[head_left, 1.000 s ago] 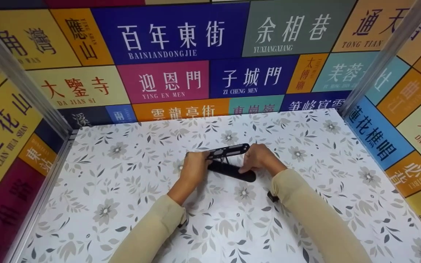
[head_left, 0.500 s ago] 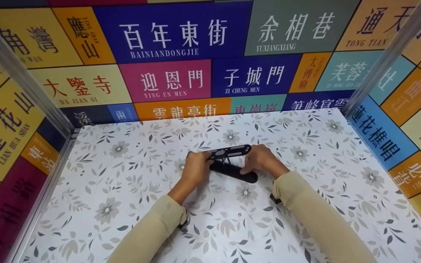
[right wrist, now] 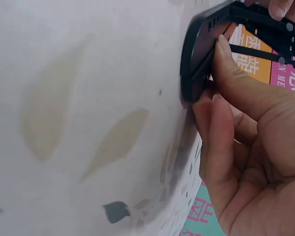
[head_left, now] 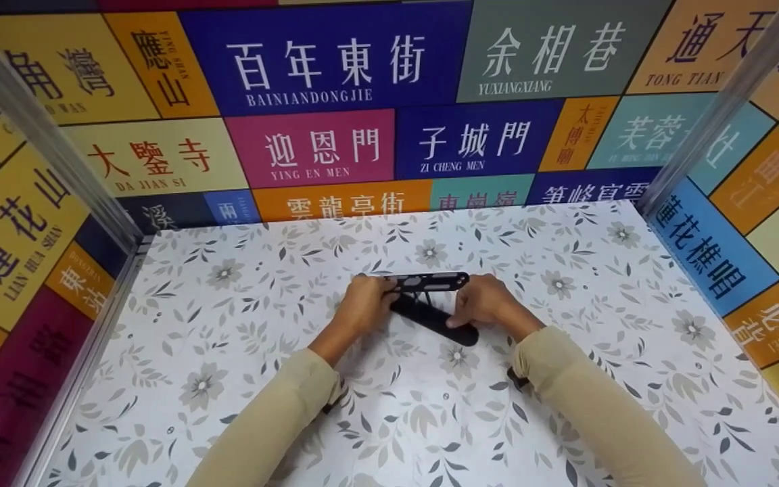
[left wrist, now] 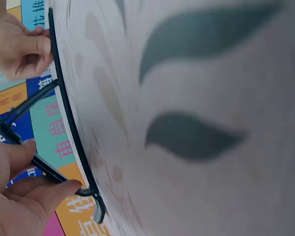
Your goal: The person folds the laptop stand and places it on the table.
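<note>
A black folding stand point(head_left: 430, 318) hangs opened in a V between both hands, over the middle of the table. Its slotted upper arm point(head_left: 440, 281) and solid base bar point(head_left: 438, 323) meet at the left end, joined by a thin strut point(left wrist: 32, 102). My left hand point(head_left: 364, 306) pinches the upper arm near that hinge, with thumb and fingers on either side in the left wrist view. At the other end, my right hand point(head_left: 487, 303) grips the base bar's tip between thumb and fingers, plain in the right wrist view point(right wrist: 255, 128).
The table point(head_left: 261, 399) has a white cover printed with grey leaves and flowers. Panels of coloured lettered signs point(head_left: 325, 61) rise at the back and both sides, with metal posts point(head_left: 707, 115) at the corners.
The upper arm of the stand has levelled out, and the base bar's right end has dipped slightly toward the person. Both hands keep their hold; the whole head view has shifted a little.
</note>
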A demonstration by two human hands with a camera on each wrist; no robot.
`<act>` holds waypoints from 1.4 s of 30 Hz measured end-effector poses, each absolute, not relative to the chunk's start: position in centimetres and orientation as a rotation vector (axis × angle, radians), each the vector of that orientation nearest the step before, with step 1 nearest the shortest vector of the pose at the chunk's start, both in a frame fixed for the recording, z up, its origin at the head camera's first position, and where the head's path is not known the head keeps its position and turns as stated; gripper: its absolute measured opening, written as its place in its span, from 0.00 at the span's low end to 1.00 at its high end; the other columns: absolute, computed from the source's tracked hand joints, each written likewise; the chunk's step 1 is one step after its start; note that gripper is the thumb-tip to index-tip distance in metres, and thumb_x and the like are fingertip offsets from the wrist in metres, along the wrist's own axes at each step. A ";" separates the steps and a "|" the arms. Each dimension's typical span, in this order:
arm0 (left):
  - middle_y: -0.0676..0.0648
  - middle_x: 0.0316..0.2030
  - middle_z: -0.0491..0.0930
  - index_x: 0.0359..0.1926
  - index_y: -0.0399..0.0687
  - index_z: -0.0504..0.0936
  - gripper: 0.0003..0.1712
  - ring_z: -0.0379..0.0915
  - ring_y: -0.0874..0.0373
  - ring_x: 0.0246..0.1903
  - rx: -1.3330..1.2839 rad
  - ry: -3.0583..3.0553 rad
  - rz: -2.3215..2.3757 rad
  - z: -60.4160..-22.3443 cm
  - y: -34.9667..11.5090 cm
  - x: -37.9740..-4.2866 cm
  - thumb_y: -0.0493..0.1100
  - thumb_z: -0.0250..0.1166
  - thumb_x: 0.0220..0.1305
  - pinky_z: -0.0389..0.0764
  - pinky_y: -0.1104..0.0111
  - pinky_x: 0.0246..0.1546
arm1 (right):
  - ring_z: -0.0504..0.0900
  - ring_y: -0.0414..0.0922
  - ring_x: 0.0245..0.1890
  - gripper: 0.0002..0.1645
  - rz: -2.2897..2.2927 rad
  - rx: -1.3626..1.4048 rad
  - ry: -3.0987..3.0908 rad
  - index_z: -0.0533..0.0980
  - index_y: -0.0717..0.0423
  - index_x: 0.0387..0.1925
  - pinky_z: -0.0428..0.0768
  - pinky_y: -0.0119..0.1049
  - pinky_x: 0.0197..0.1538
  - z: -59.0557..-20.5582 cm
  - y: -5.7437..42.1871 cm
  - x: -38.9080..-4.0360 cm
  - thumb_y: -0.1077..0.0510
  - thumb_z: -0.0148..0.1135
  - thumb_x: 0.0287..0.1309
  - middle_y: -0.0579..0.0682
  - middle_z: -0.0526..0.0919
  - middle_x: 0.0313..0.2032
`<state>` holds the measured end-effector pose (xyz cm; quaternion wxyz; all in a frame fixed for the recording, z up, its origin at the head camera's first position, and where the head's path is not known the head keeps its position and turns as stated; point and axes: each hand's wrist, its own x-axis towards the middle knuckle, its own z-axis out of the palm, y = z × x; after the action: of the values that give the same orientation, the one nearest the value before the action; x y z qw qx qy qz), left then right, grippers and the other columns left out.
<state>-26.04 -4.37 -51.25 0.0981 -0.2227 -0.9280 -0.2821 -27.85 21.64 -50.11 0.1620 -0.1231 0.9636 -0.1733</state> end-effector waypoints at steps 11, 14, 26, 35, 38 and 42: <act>0.42 0.47 0.88 0.54 0.41 0.85 0.16 0.87 0.52 0.46 -0.877 -2.785 -0.895 -50.9 -5.0 -27.7 0.40 0.68 0.67 0.86 0.60 0.50 | 0.79 0.38 0.16 0.20 -0.552 -0.340 2.774 0.84 0.46 0.14 0.80 0.36 0.36 -50.0 21.5 -26.1 0.40 0.84 0.40 0.40 0.81 0.11; 0.41 0.47 0.87 0.54 0.40 0.85 0.16 0.87 0.52 0.44 -0.933 -2.765 -0.913 -50.8 -5.1 -28.3 0.39 0.69 0.66 0.87 0.62 0.44 | 0.79 0.38 0.14 0.20 -0.646 -0.300 2.765 0.83 0.48 0.14 0.79 0.33 0.30 -50.1 21.2 -25.5 0.42 0.85 0.38 0.41 0.80 0.11; 0.42 0.40 0.90 0.48 0.43 0.88 0.17 0.87 0.54 0.39 -1.038 -2.741 -1.058 -51.0 -4.7 -30.5 0.32 0.70 0.56 0.87 0.64 0.40 | 0.79 0.38 0.11 0.19 -0.975 -0.198 2.589 0.80 0.56 0.16 0.76 0.29 0.19 -50.2 19.5 -22.8 0.54 0.86 0.40 0.47 0.80 0.11; 0.45 0.48 0.88 0.49 0.46 0.88 0.20 0.85 0.57 0.51 -1.023 -2.834 -1.215 -50.7 -4.2 -31.5 0.30 0.67 0.55 0.83 0.69 0.47 | 0.82 0.42 0.12 0.20 -1.062 -0.037 2.495 0.76 0.58 0.20 0.80 0.32 0.17 -50.1 18.1 -21.5 0.59 0.84 0.41 0.54 0.84 0.16; 0.43 0.47 0.89 0.48 0.44 0.88 0.19 0.85 0.55 0.51 -1.022 -2.828 -1.273 -50.7 -4.1 -31.7 0.28 0.64 0.55 0.85 0.66 0.50 | 0.83 0.43 0.12 0.20 -1.079 -0.004 2.464 0.75 0.59 0.21 0.81 0.34 0.17 -50.0 17.6 -21.4 0.61 0.84 0.42 0.57 0.84 0.18; 0.42 0.47 0.88 0.45 0.44 0.90 0.18 0.85 0.54 0.51 -1.039 -2.807 -1.284 -50.8 -4.1 -32.0 0.26 0.63 0.56 0.85 0.65 0.48 | 0.84 0.46 0.14 0.23 -1.111 0.042 2.416 0.72 0.60 0.26 0.83 0.37 0.19 -50.1 17.0 -21.2 0.62 0.84 0.42 0.59 0.84 0.21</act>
<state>-31.96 -4.07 -50.79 -0.0574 -0.3185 -0.8604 -0.3936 -21.22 16.95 -50.08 0.2388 0.0155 0.8822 -0.4055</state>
